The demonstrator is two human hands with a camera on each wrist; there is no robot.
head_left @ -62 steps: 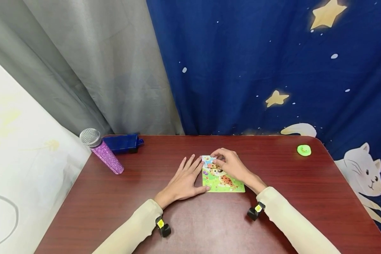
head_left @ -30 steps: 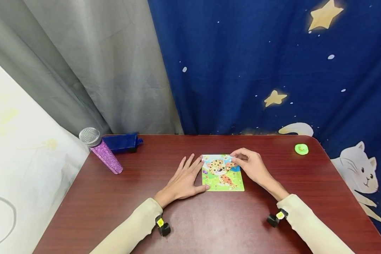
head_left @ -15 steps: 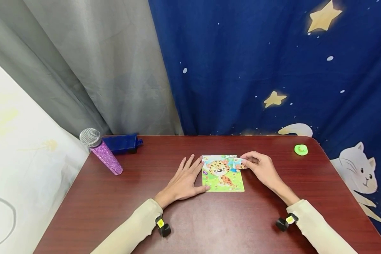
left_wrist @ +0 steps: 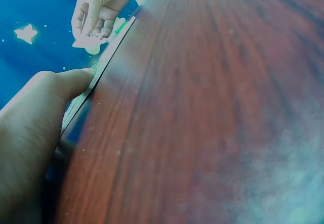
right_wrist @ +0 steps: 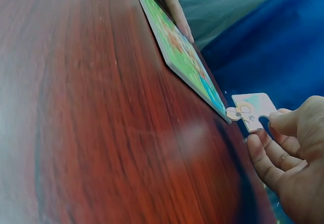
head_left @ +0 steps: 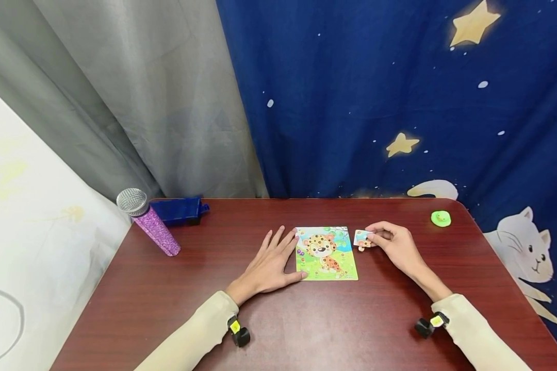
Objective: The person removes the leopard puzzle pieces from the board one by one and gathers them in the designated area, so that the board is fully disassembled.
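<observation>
A square puzzle board (head_left: 327,263) with a cartoon leopard on green and blue lies at the middle of the table. My left hand (head_left: 271,263) is spread flat at its left side, with thumb and fingertips on the board's left edge. To the right of the board, my right hand (head_left: 396,248) pinches a puzzle piece (head_left: 361,237) between thumb and fingers. That piece shows part of an orange ear on pale blue, and has a round knob. In the right wrist view the puzzle piece (right_wrist: 254,105) is raised near the board's far corner.
A purple glitter microphone (head_left: 158,229) and a blue case (head_left: 174,211) are at the back left of the brown table (head_left: 297,330). At the back right sits a small green duck-shaped thing (head_left: 441,218). Curtains (head_left: 325,103) hang behind the table's back edge.
My right hand has carried the puzzle piece from the board's upper left across to the right, past its right edge. The left hand has stayed in place.
</observation>
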